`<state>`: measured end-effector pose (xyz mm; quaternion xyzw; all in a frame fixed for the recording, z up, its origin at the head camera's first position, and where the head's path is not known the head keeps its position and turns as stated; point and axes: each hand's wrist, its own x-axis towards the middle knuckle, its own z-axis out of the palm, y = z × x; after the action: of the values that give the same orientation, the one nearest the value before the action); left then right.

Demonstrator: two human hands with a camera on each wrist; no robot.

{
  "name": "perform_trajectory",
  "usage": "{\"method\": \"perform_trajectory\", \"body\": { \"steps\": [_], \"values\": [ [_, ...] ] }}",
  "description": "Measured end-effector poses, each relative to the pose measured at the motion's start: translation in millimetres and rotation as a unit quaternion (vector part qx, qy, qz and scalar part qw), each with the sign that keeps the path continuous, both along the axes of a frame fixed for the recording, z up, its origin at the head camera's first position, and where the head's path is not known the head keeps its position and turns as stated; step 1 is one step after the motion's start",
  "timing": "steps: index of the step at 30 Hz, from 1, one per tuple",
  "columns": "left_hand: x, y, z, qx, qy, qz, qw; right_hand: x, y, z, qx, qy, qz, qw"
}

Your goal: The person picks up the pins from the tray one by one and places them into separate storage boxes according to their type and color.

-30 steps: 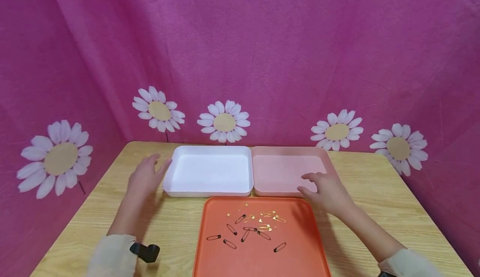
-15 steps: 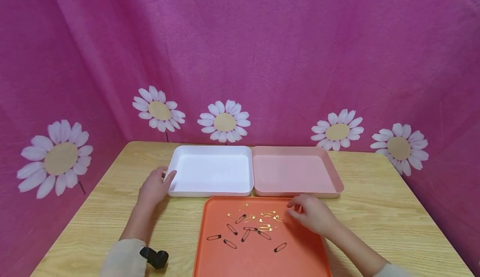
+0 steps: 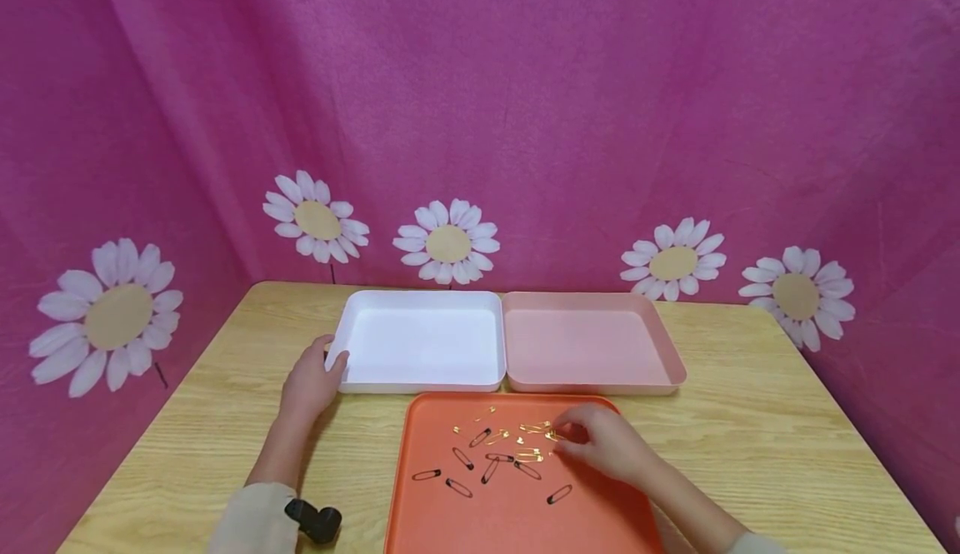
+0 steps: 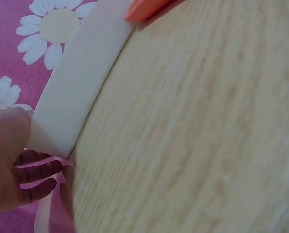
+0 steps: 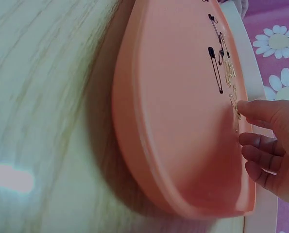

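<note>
Right hand [image 3: 611,450] rests over the orange tray [image 3: 517,521], fingers loosely curled, fingertips [image 5: 246,112] touching a gold safety pin [image 5: 235,109] at the right end of the pin cluster; whether the pin is actually pinched cannot be told. Black safety pins [image 3: 491,471] lie nearer the tray's front. Left hand [image 3: 311,383] grips the near-left corner of the white tray [image 3: 341,354], which sits on the wooden table [image 3: 787,421] touching the pink tray [image 3: 667,362].

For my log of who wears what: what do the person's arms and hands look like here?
Both hands, left hand and right hand, are bare: no gloves or rings visible. Cream sleeves cover the forearms. A small black device sits at the left wrist.
</note>
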<state>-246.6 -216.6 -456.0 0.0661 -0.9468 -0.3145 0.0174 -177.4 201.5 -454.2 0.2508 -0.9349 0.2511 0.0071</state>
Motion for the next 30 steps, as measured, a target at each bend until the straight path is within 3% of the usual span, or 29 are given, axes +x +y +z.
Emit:
{"method": "perform_trajectory", "body": {
  "steps": [6, 16, 26, 30],
  "values": [
    [1.0, 0, -1.6, 0.009, 0.007, 0.005, 0.9999, -1.6, -1, -0.8, 0.003, -0.009, 0.018, 1.0],
    [2.4, 0, -10.3, 0.035, 0.057, 0.005, 0.9978, -3.1, -1, -3.8, -0.007, -0.017, 0.013, 1.0],
    [3.9, 1, -14.5, 0.099, 0.027, 0.028, 0.9943, -1.0, -3, -8.0, 0.006, 0.008, 0.003, 1.0],
    [4.5, 2, -15.8, 0.108, 0.03, 0.037, 0.993, -0.2, -2, -9.2, 0.006, 0.01, -0.006, 1.0]
  ]
}}
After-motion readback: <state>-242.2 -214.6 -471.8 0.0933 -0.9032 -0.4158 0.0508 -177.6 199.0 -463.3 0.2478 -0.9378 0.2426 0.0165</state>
